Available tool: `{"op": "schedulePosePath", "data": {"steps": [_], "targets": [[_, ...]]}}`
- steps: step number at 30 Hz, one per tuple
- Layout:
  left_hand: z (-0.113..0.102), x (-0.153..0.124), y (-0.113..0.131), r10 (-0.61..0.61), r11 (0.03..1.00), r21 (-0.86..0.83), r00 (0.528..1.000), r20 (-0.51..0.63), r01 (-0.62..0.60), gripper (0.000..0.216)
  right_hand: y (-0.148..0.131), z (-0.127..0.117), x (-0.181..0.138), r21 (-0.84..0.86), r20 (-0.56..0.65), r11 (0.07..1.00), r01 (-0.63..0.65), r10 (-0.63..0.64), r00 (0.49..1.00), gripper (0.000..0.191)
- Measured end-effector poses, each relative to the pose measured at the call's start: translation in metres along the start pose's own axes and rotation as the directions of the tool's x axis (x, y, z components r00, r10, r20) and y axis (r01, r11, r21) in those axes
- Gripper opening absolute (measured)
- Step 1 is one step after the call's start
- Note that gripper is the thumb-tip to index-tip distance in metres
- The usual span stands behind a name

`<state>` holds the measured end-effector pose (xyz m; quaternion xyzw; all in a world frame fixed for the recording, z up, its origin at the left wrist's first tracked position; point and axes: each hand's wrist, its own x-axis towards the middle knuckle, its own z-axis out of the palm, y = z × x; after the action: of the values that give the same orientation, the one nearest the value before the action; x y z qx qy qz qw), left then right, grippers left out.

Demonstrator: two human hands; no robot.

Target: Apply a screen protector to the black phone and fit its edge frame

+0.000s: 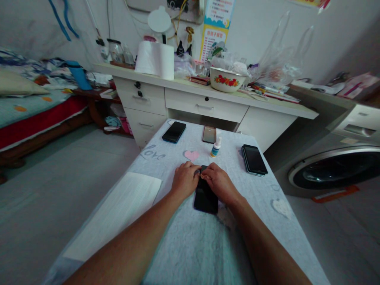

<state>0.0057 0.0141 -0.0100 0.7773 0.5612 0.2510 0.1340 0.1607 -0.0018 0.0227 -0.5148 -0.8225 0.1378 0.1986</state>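
Observation:
A black smartphone (206, 198) lies on the cloth-covered table in front of me, its dark screen up. My left hand (186, 179) grips the phone's upper left edge, thumb and fingers bent round it. Over the upper part of the screen is my right hand (219, 181), with its fingers curled and pressed together. Whatever the right fingertips may hold is too small to make out. Just beyond the hands stands a small white spray bottle (216, 147) with a blue and yellow label. The phone's upper end is partly hidden by my fingers.
Another dark phone (174, 132) lies at the table's far left, a phone case (209, 134) at the far middle. Stacked phones (254, 159) are on the right. A pale sheet (118, 213) lies left. Beyond stand a white desk (204, 106) and a washing machine (341, 138).

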Motion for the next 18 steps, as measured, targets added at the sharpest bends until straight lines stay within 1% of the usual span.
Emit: {"op": "schedulePosePath", "data": {"steps": [5,13,18], "targets": [[0.000,-0.001,0.000,0.009,1.000,-0.005,1.000,-0.004,-0.009,0.029,0.007,0.007,0.007,-0.056,-0.053,0.998,-0.029,0.026,0.998,0.018],[-0.001,-0.001,0.000,0.012,1.000,0.001,1.000,-0.002,-0.012,0.027,0.010,0.013,0.020,-0.143,-0.164,0.979,-0.142,0.118,0.979,0.021],[-0.002,-0.001,0.001,-0.003,1.000,0.012,1.000,0.015,0.003,0.027,0.011,0.014,0.020,-0.143,-0.147,0.979,-0.144,0.123,0.981,0.022]]}}
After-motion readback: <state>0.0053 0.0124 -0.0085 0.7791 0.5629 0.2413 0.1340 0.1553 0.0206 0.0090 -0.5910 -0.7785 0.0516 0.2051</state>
